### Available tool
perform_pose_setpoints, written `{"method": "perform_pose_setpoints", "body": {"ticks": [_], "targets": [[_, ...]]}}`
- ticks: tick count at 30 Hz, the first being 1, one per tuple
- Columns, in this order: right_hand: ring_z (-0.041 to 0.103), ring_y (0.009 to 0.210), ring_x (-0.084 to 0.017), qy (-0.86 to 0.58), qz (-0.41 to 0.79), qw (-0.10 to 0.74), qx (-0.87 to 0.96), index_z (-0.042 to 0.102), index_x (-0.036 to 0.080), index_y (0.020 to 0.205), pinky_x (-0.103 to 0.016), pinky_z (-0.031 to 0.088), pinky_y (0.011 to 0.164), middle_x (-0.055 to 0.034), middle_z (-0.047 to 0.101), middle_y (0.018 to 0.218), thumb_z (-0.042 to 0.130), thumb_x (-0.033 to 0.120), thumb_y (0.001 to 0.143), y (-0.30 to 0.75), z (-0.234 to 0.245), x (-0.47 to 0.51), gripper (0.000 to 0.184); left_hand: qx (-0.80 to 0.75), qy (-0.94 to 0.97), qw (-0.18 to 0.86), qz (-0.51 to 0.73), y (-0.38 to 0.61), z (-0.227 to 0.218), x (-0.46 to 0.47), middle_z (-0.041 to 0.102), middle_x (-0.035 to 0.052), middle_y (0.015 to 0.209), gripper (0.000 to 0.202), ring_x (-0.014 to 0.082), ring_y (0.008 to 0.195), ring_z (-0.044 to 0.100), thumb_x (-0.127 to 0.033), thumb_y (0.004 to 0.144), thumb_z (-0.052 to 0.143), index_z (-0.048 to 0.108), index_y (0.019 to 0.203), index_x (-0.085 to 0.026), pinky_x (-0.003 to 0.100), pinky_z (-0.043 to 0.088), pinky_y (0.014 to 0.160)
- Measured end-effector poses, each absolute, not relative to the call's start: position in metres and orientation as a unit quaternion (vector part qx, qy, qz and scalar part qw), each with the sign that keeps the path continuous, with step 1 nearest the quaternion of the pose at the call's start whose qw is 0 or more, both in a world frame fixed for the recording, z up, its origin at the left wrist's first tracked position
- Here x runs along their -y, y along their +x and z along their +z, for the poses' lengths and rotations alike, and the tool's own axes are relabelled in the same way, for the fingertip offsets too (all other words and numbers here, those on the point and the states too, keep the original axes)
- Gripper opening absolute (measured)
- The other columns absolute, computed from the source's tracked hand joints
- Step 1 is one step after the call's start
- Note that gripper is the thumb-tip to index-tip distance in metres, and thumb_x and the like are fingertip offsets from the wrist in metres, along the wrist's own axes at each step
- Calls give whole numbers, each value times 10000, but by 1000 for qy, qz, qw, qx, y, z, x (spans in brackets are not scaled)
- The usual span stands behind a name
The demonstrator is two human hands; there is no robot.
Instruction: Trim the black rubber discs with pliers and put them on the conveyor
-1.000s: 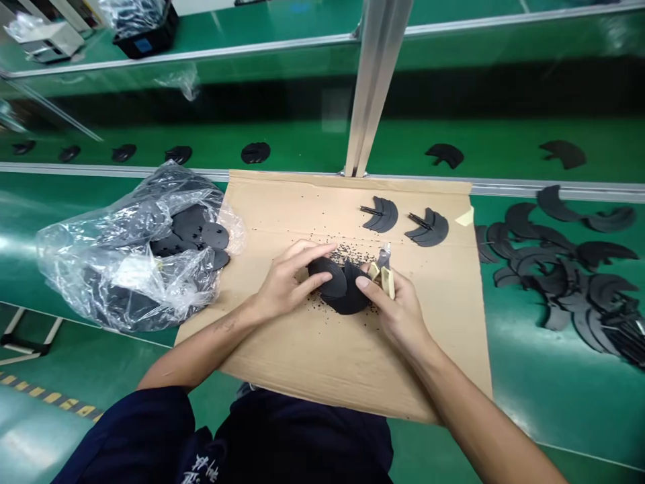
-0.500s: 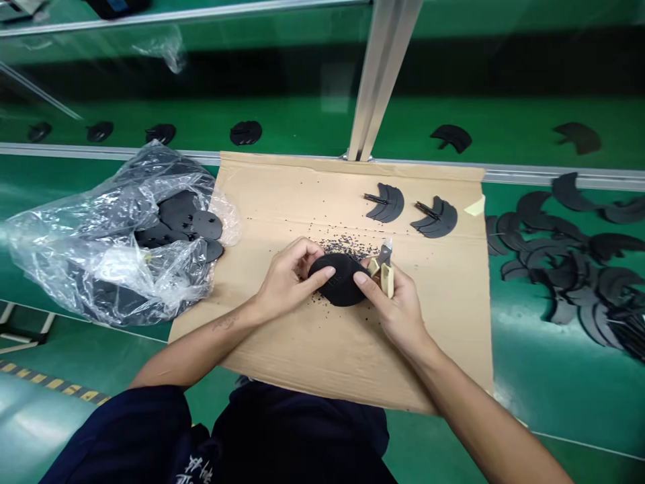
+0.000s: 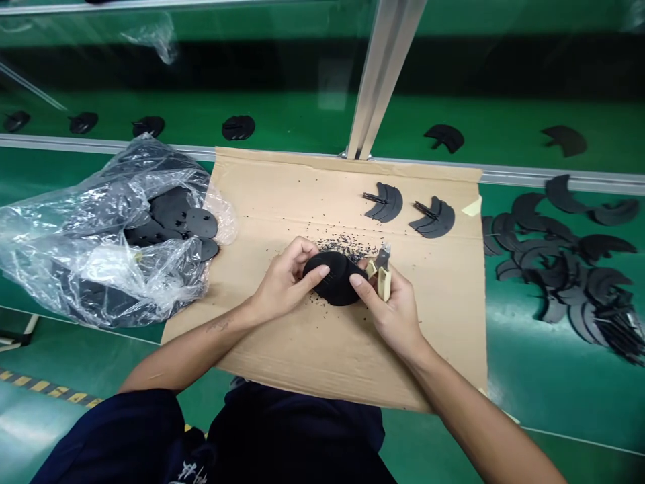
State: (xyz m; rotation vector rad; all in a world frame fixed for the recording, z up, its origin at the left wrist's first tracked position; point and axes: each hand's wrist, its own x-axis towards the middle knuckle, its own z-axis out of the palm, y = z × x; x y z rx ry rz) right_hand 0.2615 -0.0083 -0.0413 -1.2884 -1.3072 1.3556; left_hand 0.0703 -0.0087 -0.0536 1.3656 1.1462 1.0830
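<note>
Head view. Above the middle of the cardboard [image 3: 302, 359], black discs [image 3: 336, 286] sit between the person's hands: the left hand [image 3: 287, 281] grips one rim, thumb uppermost; the right hand [image 3: 398, 310] pinches the opposite rim while holding cutters [image 3: 383, 277]. The discs look light, thin and fairly stiff, perhaps smooth enough to slip; the rim seems the best hold. Open room lies on the cardboard's near part. Crumbs [image 3: 347, 243] litter its centre, two fans [image 3: 385, 204] its far right; a bag [image 3: 101, 269] crowds its left edge, a pile [image 3: 554, 252] its right.
</note>
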Motion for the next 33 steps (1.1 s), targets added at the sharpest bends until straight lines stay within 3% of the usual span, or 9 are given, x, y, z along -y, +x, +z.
{"method": "perform_pose_setpoints", "body": {"ticks": [4, 12, 15, 18, 22, 27, 33], "targets": [[487, 674, -144, -513, 517, 422, 540, 587, 227, 895, -290, 466, 666, 15, 534, 755, 705, 505, 847, 261, -43, 10, 307, -481, 600, 466, 438, 70, -53, 10, 594, -12, 827, 218, 82, 715, 572, -343, 925, 674, 524, 929, -185, 183, 450, 644], [449, 629, -126, -496, 503, 426, 566, 574, 226, 878, -263, 425, 592, 27, 508, 727, 682, 478, 874, 262, -43, 11, 275, -448, 569, 502, 473, 75, -56, 7, 695, 47, 957, 270, 121, 850, 663, -406, 929, 665, 614, 1049, -170, 208, 536, 734], [437, 602, -120, -488, 494, 418, 586, 574, 229, 864, -264, 416, 586, 39, 493, 695, 689, 404, 877, 264, -42, 10, 210, -448, 582, 483, 477, 72, -55, 7, 714, 48, 919, 249, 128, 832, 673, -394, 925, 671, 662, 996, -155, 217, 547, 733], [495, 637, -130, -488, 456, 420, 615, 605, 230, 878, -286, 455, 646, 19, 573, 753, 708, 362, 863, 265, -39, 8, 169, -461, 606, 455, 461, 68, -54, 9, 721, 44, 891, 216, 121, 784, 670, -358, 923, 677, 673, 992, -153, 206, 542, 698], [562, 705, -161, -497, 433, 423, 622, 648, 234, 930, -318, 483, 684, -24, 661, 863, 738, 394, 836, 267, -38, 7, 207, -470, 665, 398, 424, 67, -52, 13, 730, 30, 853, 170, 111, 725, 667, -311, 916, 684, 682, 1002, -164, 195, 529, 663], [551, 679, -149, -493, 469, 418, 602, 651, 227, 856, -300, 457, 647, -5, 646, 797, 741, 433, 834, 266, -39, 7, 225, -456, 721, 323, 410, 69, -49, 14, 759, 44, 898, 157, 131, 787, 707, -287, 923, 671, 693, 1024, -169, 217, 556, 723], [594, 733, -165, -490, 506, 403, 585, 642, 223, 817, -304, 492, 685, -9, 650, 795, 756, 510, 811, 267, -36, 6, 308, -438, 722, 326, 425, 69, -49, 14, 778, 60, 998, 226, 152, 878, 741, -294, 923, 675, 699, 1120, -185, 251, 604, 802]]}}
